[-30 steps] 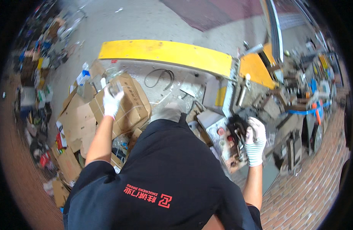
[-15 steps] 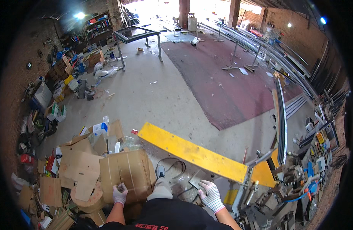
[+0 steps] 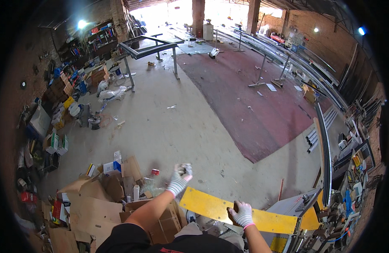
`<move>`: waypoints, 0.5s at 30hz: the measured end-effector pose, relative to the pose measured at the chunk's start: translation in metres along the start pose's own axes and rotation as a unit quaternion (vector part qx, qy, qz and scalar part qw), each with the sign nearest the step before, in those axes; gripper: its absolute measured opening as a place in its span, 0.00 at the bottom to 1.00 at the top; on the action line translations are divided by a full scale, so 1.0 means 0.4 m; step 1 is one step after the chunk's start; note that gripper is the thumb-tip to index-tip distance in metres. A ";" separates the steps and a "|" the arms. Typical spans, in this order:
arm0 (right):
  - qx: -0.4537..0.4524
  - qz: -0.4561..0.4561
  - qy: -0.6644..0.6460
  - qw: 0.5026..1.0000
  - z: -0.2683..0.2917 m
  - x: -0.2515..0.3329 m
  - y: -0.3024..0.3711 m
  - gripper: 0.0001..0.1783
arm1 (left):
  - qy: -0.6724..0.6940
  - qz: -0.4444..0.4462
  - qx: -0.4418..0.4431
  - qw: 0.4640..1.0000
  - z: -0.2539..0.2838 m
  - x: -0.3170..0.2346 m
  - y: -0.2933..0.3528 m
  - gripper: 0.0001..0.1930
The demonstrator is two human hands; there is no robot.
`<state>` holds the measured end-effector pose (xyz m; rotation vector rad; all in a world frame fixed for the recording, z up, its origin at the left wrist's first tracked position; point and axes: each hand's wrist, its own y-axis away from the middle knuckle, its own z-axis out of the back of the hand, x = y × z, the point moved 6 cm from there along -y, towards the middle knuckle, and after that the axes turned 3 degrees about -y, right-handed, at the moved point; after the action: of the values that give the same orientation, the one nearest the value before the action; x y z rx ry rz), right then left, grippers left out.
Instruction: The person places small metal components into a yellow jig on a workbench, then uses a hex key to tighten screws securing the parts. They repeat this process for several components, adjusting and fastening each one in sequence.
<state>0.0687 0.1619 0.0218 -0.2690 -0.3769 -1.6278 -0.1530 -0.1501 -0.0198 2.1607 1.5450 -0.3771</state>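
Note:
My left hand [image 3: 181, 177], in a striped work glove, reaches forward over the floor past the cardboard. Its fingers are closed, and what they hold, if anything, is blurred. My right hand [image 3: 242, 213], gloved alike with dark-stained fingers, overlaps the long yellow metal panel [image 3: 207, 205]. Its fingers curl inward; I cannot make out what is in them, or whether they touch the panel. The panel runs from ahead of my body to machinery [image 3: 306, 201] at the right. An opened cardboard box [image 3: 165, 225] stands below my left forearm.
Flattened cardboard [image 3: 95, 211] and boxes pile up at the left. A dark red mat [image 3: 249, 105] covers part of the floor. A metal frame on legs [image 3: 148, 48] stands farther off. Long metal profiles [image 3: 325, 152] and tools crowd the right side; a small red box [image 3: 155, 172] lies on the floor.
My left hand has swung forward and right, from above the cardboard box to over the floor. My right hand has come up over the yellow panel. The view has tilted up.

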 end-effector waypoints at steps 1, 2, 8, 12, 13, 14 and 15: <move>0.001 -0.006 0.027 1.000 -0.003 0.015 -0.010 0.31 | 0.183 0.132 -0.032 0.974 -0.013 0.050 -0.032 0.10; 0.010 -0.023 0.040 0.999 -0.007 0.024 -0.022 0.31 | -0.022 0.069 -0.030 0.997 -0.013 0.053 -0.027 0.16; 0.073 -0.078 0.061 0.992 -0.019 0.037 -0.068 0.27 | -0.828 0.012 0.011 0.561 -0.098 0.089 0.105 0.43; 0.045 -0.053 0.074 0.995 -0.039 0.023 -0.076 0.24 | -0.863 -0.029 0.017 0.503 -0.135 0.104 0.124 0.42; 0.030 -0.052 0.065 0.996 -0.041 0.018 -0.073 0.24 | -0.873 -0.016 0.013 0.488 -0.132 0.109 0.125 0.42; 0.028 -0.053 0.065 0.996 -0.045 0.013 -0.074 0.24 | -0.883 -0.027 0.026 0.468 -0.138 0.112 0.126 0.42; 0.034 -0.053 0.068 0.996 -0.050 0.007 -0.073 0.25 | -0.893 -0.039 0.026 0.448 -0.142 0.115 0.128 0.42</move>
<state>0.0403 0.1535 0.0021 -0.0872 -0.3459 -1.7236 -0.0916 -0.0972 0.0180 0.4999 0.1769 -1.8371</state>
